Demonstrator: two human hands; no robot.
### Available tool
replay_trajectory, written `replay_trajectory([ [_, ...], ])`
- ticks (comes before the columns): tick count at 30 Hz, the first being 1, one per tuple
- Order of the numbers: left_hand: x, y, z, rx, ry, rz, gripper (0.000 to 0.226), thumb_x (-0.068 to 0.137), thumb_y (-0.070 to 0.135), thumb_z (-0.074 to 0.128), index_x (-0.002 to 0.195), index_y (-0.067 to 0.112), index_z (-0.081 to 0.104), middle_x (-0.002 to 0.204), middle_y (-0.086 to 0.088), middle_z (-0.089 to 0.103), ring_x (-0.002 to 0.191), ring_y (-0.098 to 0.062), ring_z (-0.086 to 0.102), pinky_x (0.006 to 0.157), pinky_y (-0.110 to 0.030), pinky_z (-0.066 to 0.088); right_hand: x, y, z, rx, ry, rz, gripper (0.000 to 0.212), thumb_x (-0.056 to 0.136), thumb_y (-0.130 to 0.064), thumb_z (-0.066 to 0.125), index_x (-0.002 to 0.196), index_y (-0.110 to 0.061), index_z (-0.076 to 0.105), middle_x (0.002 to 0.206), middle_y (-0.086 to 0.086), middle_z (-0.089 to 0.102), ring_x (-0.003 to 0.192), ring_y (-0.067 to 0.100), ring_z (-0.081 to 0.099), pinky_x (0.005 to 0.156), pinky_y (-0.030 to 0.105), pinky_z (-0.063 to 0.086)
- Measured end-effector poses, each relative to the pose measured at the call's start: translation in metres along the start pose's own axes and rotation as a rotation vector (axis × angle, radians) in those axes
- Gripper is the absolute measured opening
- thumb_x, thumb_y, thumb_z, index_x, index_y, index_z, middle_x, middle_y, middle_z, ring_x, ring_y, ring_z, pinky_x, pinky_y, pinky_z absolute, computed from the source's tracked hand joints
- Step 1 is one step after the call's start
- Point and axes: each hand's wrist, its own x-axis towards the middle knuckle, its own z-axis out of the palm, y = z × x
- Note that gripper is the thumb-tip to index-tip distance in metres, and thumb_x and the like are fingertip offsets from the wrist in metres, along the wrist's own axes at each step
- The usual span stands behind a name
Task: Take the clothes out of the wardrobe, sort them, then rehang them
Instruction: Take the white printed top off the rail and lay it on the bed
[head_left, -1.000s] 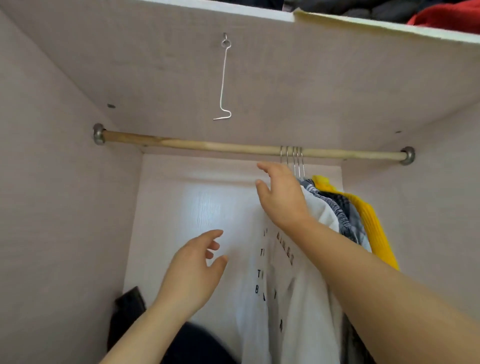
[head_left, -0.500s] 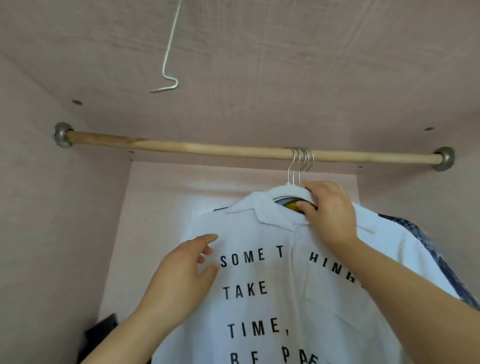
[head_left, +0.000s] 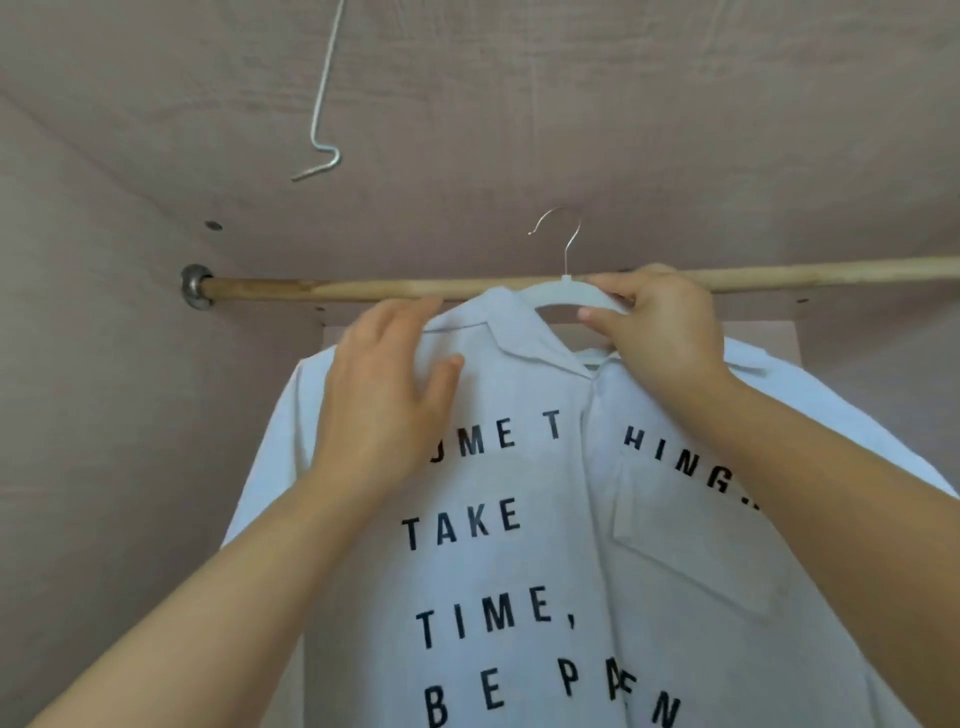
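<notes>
The shirt (head_left: 519, 545) is white cloth, matt and smooth, with flat black printed letters. The hanger (head_left: 566, 292) has a pale, matt body that looks like plastic and a thin, bright metal hook (head_left: 570, 249). The rail (head_left: 337, 288) is bare light wood, smooth with faint grain, seated in a dull grey metal socket (head_left: 195, 287). A shiny wire hook (head_left: 323, 104) hangs against matt pinkish laminate panels (head_left: 649, 114) with a fine grain texture.

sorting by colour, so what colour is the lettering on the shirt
Black lettering on a white shirt; head view shows it best.
</notes>
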Motion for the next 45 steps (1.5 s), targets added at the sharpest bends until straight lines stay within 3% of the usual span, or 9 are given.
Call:
replay_trajectory([
  [5, -0.058, -0.026, -0.036, 0.124, -0.04, -0.108, 0.057, 0.082, 0.054, 0.03, 0.131, 0.03, 0.046, 0.12, 0.004, 0.059, 0.114, -0.02, 0.05, 0.101, -0.042, 0.036, -0.063, -0.046, 0.028, 0.134, -0.094, -0.045, 0.03, 0.079, -0.031, 0.069, 0.11, -0.034, 0.067, 0.096, -0.007, 0.059, 0.099, 0.015, 0.053, 0.075, 0.028, 0.04],
  [10, -0.178, -0.052, -0.088, 0.167, -0.061, -0.291, 0.044, 0.081, 0.051, 0.038, 0.117, 0.034, 0.058, 0.099, 0.018, 0.06, 0.094, -0.01, 0.055, 0.089, -0.045, 0.044, -0.175, -0.085, 0.061, 0.339, -0.206, -0.064, 0.033, 0.073, -0.02, 0.076, 0.102, -0.034, 0.071, 0.089, -0.015, 0.056, 0.094, 0.018, 0.056, 0.077, 0.035, 0.046],
  [14, -0.284, -0.05, -0.138, 0.264, -0.093, -0.462, 0.037, 0.082, 0.05, 0.046, 0.115, 0.038, 0.057, 0.101, 0.024, 0.059, 0.093, -0.001, 0.053, 0.087, -0.033, 0.044, -0.278, -0.112, 0.08, 0.485, -0.328, -0.066, 0.032, 0.069, -0.027, 0.068, 0.1, -0.033, 0.072, 0.086, -0.015, 0.058, 0.085, 0.01, 0.048, 0.071, 0.022, 0.037],
  [17, -0.353, -0.037, -0.179, 0.395, -0.152, -0.584, 0.034, 0.083, 0.047, 0.048, 0.116, 0.042, 0.051, 0.096, 0.022, 0.058, 0.088, 0.0, 0.052, 0.08, -0.023, 0.041, -0.351, -0.136, 0.084, 0.618, -0.423, -0.017, 0.032, 0.067, -0.025, 0.068, 0.098, -0.03, 0.073, 0.086, -0.012, 0.06, 0.08, 0.012, 0.048, 0.065, 0.027, 0.043],
  [22, -0.435, 0.008, -0.25, 0.642, -0.18, -0.802, 0.034, 0.082, 0.045, 0.048, 0.115, 0.04, 0.05, 0.095, 0.018, 0.057, 0.089, -0.002, 0.049, 0.082, -0.018, 0.036, -0.452, -0.187, 0.072, 0.825, -0.593, 0.045, 0.028, 0.066, -0.023, 0.069, 0.094, -0.029, 0.073, 0.088, -0.014, 0.058, 0.079, 0.012, 0.048, 0.065, 0.026, 0.039],
  [28, -0.494, 0.087, -0.339, 0.964, -0.122, -0.956, 0.032, 0.082, 0.042, 0.049, 0.114, 0.038, 0.052, 0.101, 0.022, 0.053, 0.091, -0.003, 0.047, 0.083, -0.016, 0.032, -0.526, -0.268, 0.032, 1.092, -0.745, -0.056, 0.021, 0.071, -0.027, 0.066, 0.09, -0.023, 0.075, 0.08, -0.005, 0.067, 0.074, 0.013, 0.05, 0.061, 0.024, 0.037],
  [36, -0.517, 0.192, -0.457, 1.369, 0.071, -0.974, 0.027, 0.083, 0.036, 0.049, 0.11, 0.037, 0.054, 0.103, 0.022, 0.051, 0.088, -0.004, 0.049, 0.082, -0.021, 0.035, -0.572, -0.395, -0.055, 1.46, -0.788, -0.181, 0.023, 0.075, -0.032, 0.059, 0.092, -0.027, 0.073, 0.078, -0.009, 0.066, 0.07, 0.017, 0.05, 0.063, 0.022, 0.036],
  [41, -0.523, 0.255, -0.524, 1.549, 0.159, -0.973, 0.026, 0.082, 0.034, 0.05, 0.107, 0.035, 0.056, 0.097, 0.016, 0.057, 0.087, 0.0, 0.046, 0.09, -0.003, 0.024, -0.59, -0.472, -0.12, 1.656, -0.793, -0.237, 0.022, 0.075, -0.038, 0.059, 0.094, -0.032, 0.068, 0.084, -0.013, 0.056, 0.071, 0.012, 0.044, 0.062, 0.02, 0.037],
  [45, -0.532, 0.303, -0.586, 1.654, 0.215, -0.985, 0.025, 0.082, 0.033, 0.051, 0.106, 0.032, 0.056, 0.096, 0.016, 0.056, 0.09, 0.006, 0.043, 0.093, -0.001, 0.022, -0.606, -0.538, -0.182, 1.772, -0.816, -0.295, 0.023, 0.075, -0.038, 0.057, 0.097, -0.033, 0.063, 0.078, -0.012, 0.06, 0.072, 0.01, 0.043, 0.061, 0.017, 0.036],
])
